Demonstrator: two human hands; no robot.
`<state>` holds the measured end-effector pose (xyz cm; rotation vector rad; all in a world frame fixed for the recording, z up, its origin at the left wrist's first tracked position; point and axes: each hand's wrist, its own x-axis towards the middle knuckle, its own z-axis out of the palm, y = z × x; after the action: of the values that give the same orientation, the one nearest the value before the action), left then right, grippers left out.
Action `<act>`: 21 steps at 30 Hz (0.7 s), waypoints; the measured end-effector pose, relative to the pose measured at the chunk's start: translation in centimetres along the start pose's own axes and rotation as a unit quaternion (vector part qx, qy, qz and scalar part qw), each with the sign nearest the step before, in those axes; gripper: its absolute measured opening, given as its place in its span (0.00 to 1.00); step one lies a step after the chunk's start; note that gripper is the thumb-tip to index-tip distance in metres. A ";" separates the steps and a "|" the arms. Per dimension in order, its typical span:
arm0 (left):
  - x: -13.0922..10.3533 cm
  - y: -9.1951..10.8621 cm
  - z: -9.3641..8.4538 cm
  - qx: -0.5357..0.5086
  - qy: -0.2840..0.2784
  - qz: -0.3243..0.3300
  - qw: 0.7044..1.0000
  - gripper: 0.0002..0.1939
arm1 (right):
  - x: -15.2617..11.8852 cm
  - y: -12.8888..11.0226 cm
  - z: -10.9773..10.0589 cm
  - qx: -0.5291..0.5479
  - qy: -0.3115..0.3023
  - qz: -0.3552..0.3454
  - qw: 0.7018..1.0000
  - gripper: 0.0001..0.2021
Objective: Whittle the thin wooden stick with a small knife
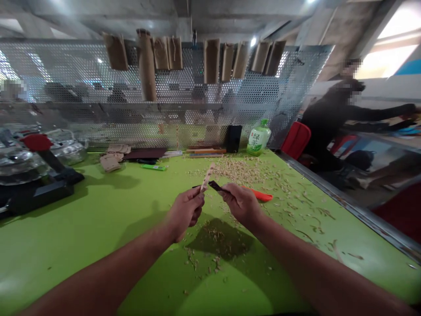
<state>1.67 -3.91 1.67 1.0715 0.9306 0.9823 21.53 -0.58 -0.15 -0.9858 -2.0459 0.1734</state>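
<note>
Holding a pale wood stick [207,176] up in the left hand [187,210], over the green table [82,263]. Pinching it by the near end between thumb and fingers, with the rest folded in; leaving most of its length free past the fingertips, tilted up, away and a bit right. Looks notched along its length. Gripping a dark knife [215,186] in the right hand [241,202], just right of the stick, with fingers wrapped tight around the handle. Pointing the tip left at the stick's lower part; can't tell if touching or just apart. So: stick between both hands, held by the left only.

Right of stick, behind the right hand: orange thing [263,195], partly hidden. Beyond and right of stick: thick scatter of wood shavings [241,169], with more on the near side below it. Farther beyond, to the right: black box [234,138], green-labelled bottle [258,139]. Straight beyond stick: flat wood strips [206,151], then mesh panel [177,94] hung with wooden pieces [212,61]. Left of stick, farther back: bright green strip [153,167], brown sheet [144,153], small pile of thin wood pieces [111,162]. Far left of stick: shiny kettles [70,149], red-and-black tool [37,142]. Far right of stick: red chair [297,139], person in dark clothes [329,109], arm stretched out, blurred.
</note>
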 end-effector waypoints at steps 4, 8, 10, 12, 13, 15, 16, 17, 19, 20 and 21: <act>0.0 -0.4 0.7 0.030 -0.004 -0.017 0.999 0.12 | 0.3 -0.5 0.7 -0.001 -0.010 -0.014 1.000 0.13; 0.0 -0.7 1.6 0.087 0.020 -0.018 0.996 0.09 | 0.5 -1.2 0.9 -0.031 -0.023 -0.028 0.999 0.12; 0.0 -0.7 1.6 0.085 0.017 -0.016 0.996 0.10 | 0.4 -1.1 0.7 -0.034 -0.025 -0.030 0.999 0.13; -0.1 -0.4 1.2 0.068 0.005 -0.020 0.997 0.10 | 0.2 -0.8 0.4 -0.038 -0.027 -0.034 0.998 0.15; -0.1 -0.2 0.9 0.056 -0.002 -0.017 0.998 0.10 | 0.1 -0.6 0.2 -0.043 -0.028 -0.033 0.998 0.16; -0.2 0.2 0.3 0.028 -0.004 0.005 1.000 0.10 | 0.0 -0.2 -0.1 -0.043 -0.024 -0.025 0.998 0.16; -0.2 0.5 0.0 0.017 -0.001 0.025 1.000 0.10 | -0.1 -0.1 -0.2 -0.038 -0.020 -0.021 0.999 0.16; -0.1 0.6 -0.2 0.014 -0.001 0.032 0.999 0.10 | -0.1 0.0 -0.3 -0.029 -0.014 -0.020 0.999 0.15; -0.1 0.8 -0.3 0.015 -0.006 0.027 1.000 0.11 | 0.0 0.1 -0.2 -0.007 0.002 -0.026 1.000 0.14; -0.1 0.7 -0.2 0.018 -0.011 0.018 1.000 0.11 | 0.0 0.0 -0.1 0.002 0.006 -0.030 1.000 0.13; -0.1 0.6 -0.1 0.021 -0.016 0.010 1.000 0.11 | 0.0 0.0 0.1 0.007 0.007 -0.034 0.999 0.13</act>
<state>1.46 -3.84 2.25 1.1315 0.9197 0.9631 21.47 -0.57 -0.17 -0.9048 -2.0594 0.1431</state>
